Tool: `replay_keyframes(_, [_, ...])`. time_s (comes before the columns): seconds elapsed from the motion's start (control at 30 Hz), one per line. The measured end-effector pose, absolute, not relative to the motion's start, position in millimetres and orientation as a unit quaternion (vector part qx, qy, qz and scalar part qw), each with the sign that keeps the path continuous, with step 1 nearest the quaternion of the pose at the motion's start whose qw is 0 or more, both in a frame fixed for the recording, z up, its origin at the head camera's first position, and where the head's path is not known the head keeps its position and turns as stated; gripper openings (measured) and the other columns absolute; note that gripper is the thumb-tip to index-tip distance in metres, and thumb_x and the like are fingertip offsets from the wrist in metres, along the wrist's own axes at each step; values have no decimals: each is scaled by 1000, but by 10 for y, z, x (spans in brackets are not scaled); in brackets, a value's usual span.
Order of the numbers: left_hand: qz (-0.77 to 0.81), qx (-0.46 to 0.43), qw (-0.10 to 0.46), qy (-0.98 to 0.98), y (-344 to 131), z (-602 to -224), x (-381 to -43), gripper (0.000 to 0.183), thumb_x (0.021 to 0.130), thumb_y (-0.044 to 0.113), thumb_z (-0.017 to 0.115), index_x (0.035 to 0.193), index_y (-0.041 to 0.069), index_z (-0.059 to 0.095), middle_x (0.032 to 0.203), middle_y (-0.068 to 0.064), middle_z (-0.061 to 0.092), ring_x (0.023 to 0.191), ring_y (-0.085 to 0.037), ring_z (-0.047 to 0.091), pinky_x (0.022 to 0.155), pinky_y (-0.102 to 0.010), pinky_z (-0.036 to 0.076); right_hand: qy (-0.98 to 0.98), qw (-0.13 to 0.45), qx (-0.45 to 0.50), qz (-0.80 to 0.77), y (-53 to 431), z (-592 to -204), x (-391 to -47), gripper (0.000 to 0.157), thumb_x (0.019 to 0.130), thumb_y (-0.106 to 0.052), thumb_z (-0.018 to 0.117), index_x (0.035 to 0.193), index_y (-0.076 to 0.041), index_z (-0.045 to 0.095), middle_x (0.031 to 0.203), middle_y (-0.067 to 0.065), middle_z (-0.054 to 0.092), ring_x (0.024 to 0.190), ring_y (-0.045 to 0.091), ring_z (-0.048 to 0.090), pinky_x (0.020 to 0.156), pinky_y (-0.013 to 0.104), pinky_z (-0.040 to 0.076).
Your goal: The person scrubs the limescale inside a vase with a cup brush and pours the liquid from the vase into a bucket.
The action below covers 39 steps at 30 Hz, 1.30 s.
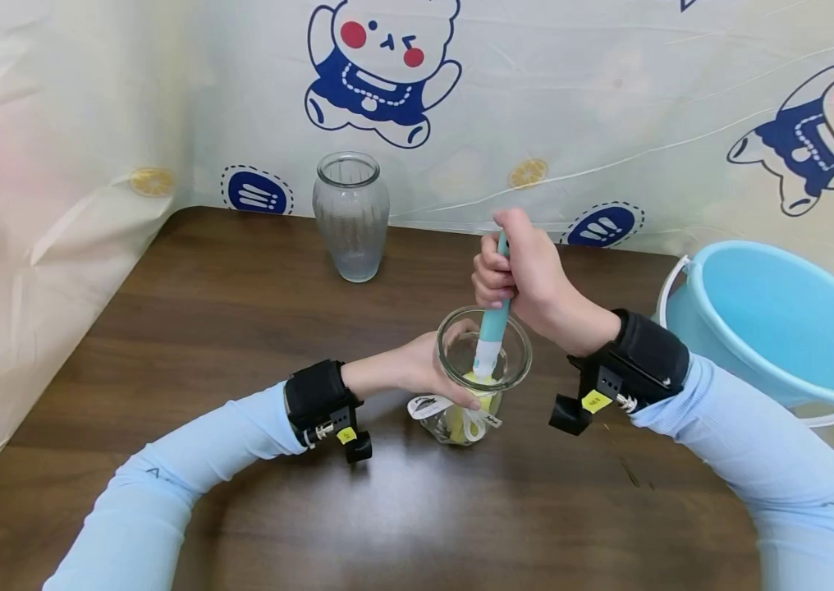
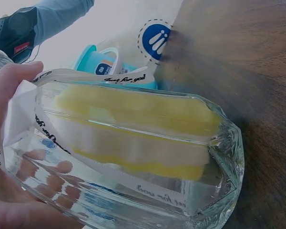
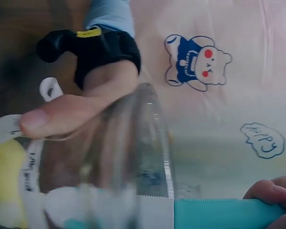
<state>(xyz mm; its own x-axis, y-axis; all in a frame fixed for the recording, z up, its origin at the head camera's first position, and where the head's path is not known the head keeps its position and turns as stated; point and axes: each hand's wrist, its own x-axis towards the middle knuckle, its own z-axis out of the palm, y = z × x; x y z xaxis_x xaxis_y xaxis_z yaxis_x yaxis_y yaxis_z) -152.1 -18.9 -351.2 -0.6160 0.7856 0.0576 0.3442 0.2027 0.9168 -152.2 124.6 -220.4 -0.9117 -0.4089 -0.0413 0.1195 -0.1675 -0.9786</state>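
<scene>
My left hand (image 1: 424, 368) grips a clear faceted glass vase (image 2: 229, 176) around its neck, with a white "Just for you" ribbon (image 2: 109, 76) tied there. The vase stands tilted over the table, its wide mouth facing up towards me. In my right hand (image 1: 528, 275) is the teal handle (image 1: 494, 322) of a bottle brush, fingers curled round it and thumb on top. The brush passes through the mouth, and its yellow and white sponge head (image 2: 143, 114) lies inside the vase, along the wall in the left wrist view.
A second, ribbed glass vase (image 1: 350, 226) stands upright at the back of the brown wooden table (image 1: 240, 287). On the right is a light blue bucket (image 1: 698, 300) with a white handle, close to my right forearm. A printed sheet (image 1: 565, 82) hangs behind the table.
</scene>
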Motion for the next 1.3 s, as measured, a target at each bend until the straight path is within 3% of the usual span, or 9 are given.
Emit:
replay_keyframes(0.2, [497,372,215,754,-193,-3499,-1497,71,60,16,83,117,9,41,116,-5,52,105,-14,47,91,-29,38,578,147,-119,-794,1353,-1904,-1529,52,96,-25,16,45,-17,22,41,-4,17,39,14,13,42,28,10])
replay_keyframes(0.37, [499,357,222,758,-197,-3492,-1490,78,59,14,84,122,7,38,112,-6,52,100,-15,50,89,-29,40,522,113,-113,-838,1493,-1617,-1527,52,95,-26,22,45,-14,25,44,-3,14,38,12,13,43,26,9])
replay_keyframes(0.57, [496,333,240,765,-208,-3488,-1495,93,59,13,84,134,2,28,119,-8,49,106,-16,47,95,-31,35,463,72,-100,-878,1634,-1463,-1514,52,94,-26,25,44,-11,27,42,-2,18,33,11,19,41,24,10])
replay_keyframes(1.0, [524,340,224,748,-220,-3500,-1490,83,58,10,83,126,3,36,111,-8,53,100,-16,50,91,-29,38,406,-17,-83,-910,1690,-1678,-1355,46,91,-27,28,50,-13,17,44,-3,16,36,10,14,41,23,6])
replay_keyframes(1.3, [536,365,229,726,-184,-3513,-1515,69,59,7,83,115,7,42,106,-7,53,95,-14,50,86,-28,40,425,-11,-130,-896,1586,-1988,-1334,40,87,-22,23,48,-14,17,44,-4,13,35,10,13,38,23,8])
